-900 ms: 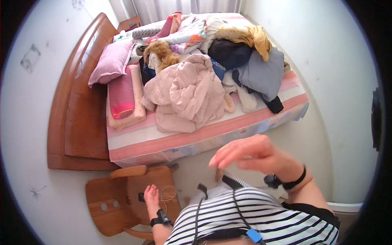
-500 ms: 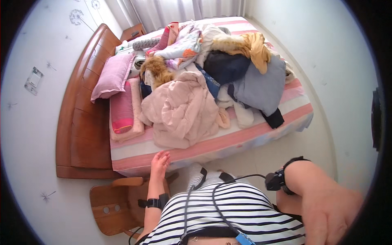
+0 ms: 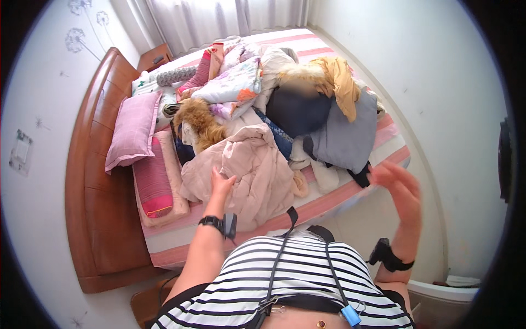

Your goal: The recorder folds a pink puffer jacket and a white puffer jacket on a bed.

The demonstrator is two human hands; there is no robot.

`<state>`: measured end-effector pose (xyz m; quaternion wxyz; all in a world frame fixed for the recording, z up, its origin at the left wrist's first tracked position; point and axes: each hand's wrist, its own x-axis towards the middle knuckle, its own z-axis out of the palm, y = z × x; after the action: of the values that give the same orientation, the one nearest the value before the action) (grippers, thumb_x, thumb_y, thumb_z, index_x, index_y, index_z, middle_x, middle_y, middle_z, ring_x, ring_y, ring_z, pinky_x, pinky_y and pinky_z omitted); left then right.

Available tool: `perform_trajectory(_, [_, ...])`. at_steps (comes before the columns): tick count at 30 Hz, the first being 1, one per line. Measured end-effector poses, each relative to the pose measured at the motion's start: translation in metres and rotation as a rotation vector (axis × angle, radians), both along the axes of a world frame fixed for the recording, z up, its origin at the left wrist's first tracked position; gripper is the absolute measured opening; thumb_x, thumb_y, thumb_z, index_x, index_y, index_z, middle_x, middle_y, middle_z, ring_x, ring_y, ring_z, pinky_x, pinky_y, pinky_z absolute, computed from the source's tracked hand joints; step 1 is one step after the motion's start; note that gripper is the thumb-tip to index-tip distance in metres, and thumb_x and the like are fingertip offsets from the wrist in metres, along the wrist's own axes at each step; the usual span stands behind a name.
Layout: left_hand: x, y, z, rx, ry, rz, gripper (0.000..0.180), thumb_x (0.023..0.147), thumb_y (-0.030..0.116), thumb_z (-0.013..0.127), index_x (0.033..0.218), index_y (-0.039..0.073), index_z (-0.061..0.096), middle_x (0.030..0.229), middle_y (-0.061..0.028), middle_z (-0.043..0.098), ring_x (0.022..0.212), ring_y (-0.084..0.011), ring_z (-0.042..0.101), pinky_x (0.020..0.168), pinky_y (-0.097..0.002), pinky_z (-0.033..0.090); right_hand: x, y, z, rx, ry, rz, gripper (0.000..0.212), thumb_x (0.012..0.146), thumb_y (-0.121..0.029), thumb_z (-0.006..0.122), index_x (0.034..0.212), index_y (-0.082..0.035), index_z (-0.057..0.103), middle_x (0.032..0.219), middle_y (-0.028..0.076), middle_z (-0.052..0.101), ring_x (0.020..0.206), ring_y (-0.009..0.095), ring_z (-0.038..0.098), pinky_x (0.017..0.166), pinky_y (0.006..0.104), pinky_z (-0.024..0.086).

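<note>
A pale pink puffer jacket (image 3: 252, 164) lies crumpled on the near side of the bed. Over its left part reaches my left hand (image 3: 221, 182), thumb and fingers apart; I cannot tell if it touches the fabric. My right hand (image 3: 399, 183), somewhat blurred, is raised beyond the bed's right edge with its fingers apart and nothing in them. Nearest to it are a grey garment (image 3: 345, 137) and a black piece of cloth (image 3: 359, 176). Brown fur trim (image 3: 200, 120) lies behind the jacket, and a dark navy garment (image 3: 296, 109) is to its right.
The bed (image 3: 164, 244) has a pink-and-white striped sheet and a brown headboard (image 3: 90, 192) at left. Pink pillows (image 3: 131, 129) lie beside the headboard. Farther back are a floral quilt (image 3: 233, 82) and a mustard garment (image 3: 342, 88). A wooden chair (image 3: 145, 302) stands at lower left.
My left hand has moved forward from the bed's near edge to over the pink jacket. My right hand has swung up from the lower right toward the bed's right side.
</note>
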<state>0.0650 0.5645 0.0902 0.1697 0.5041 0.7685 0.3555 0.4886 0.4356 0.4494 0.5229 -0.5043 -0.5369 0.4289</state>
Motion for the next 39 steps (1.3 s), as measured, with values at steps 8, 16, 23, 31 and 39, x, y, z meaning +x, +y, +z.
perform_trajectory(8, [0.015, 0.019, 0.029, -0.545, -0.364, -0.26, 0.057, 0.064, 0.011, 0.07, 0.116, -0.002, 0.052, 0.105, -0.0149, 0.063, 0.097, -0.0249, 0.06, 0.084, -0.0344, 0.046, 0.037, 0.07, -0.211, -0.729, -0.224, 0.441, 0.044, 0.085, -0.026, 0.066, 0.12, -0.002, 0.057, 0.106, 0.008, 0.064, 0.096, 0.014, 0.059, 0.083, 0.0286, 0.048])
perform_trajectory(16, [-0.052, -0.047, 0.055, -0.104, -1.484, 0.151, 0.034, 0.062, 0.008, 0.056, 0.095, 0.001, 0.062, 0.094, -0.0066, 0.063, 0.093, -0.0207, 0.058, 0.084, -0.0337, 0.044, 0.113, 0.259, -0.235, -0.267, -0.702, 0.159, 0.02, 0.077, -0.011, 0.062, 0.092, 0.001, 0.065, 0.077, 0.006, 0.064, 0.071, 0.014, 0.06, 0.064, 0.0302, 0.049])
perform_trajectory(23, [-0.056, -0.085, 0.162, 0.305, -1.548, 0.268, 0.052, 0.066, 0.011, 0.05, 0.116, -0.002, 0.055, 0.121, -0.0139, 0.058, 0.112, -0.0296, 0.054, 0.102, -0.0451, 0.038, 0.061, 0.373, -0.113, -0.067, 0.624, -0.172, 0.019, 0.087, -0.012, 0.057, 0.101, 0.001, 0.059, 0.088, 0.007, 0.064, 0.076, 0.014, 0.061, 0.068, 0.028, 0.051])
perform_trajectory(31, [-0.012, -0.076, 0.299, 0.291, -1.272, 0.013, 0.049, 0.065, 0.01, 0.051, 0.112, -0.005, 0.056, 0.113, -0.0169, 0.06, 0.102, -0.0296, 0.059, 0.092, -0.0395, 0.047, -0.138, 0.213, -0.216, 0.14, -0.421, 0.813, 0.079, 0.069, -0.019, 0.079, 0.136, -0.009, 0.038, 0.132, 0.012, 0.049, 0.119, 0.024, 0.048, 0.094, 0.0346, 0.042])
perform_trajectory(39, [-0.059, -0.06, 0.378, 0.366, -1.188, 0.046, 0.031, 0.081, 0.012, 0.054, 0.11, 0.0, 0.058, 0.108, -0.0124, 0.062, 0.098, -0.0248, 0.061, 0.09, -0.0363, 0.048, -0.117, 0.284, -0.107, -0.01, 0.091, 0.716, 0.017, 0.085, 0.0, 0.056, 0.099, -0.002, 0.066, 0.087, -0.004, 0.061, 0.079, 0.004, 0.051, 0.073, 0.0214, 0.044])
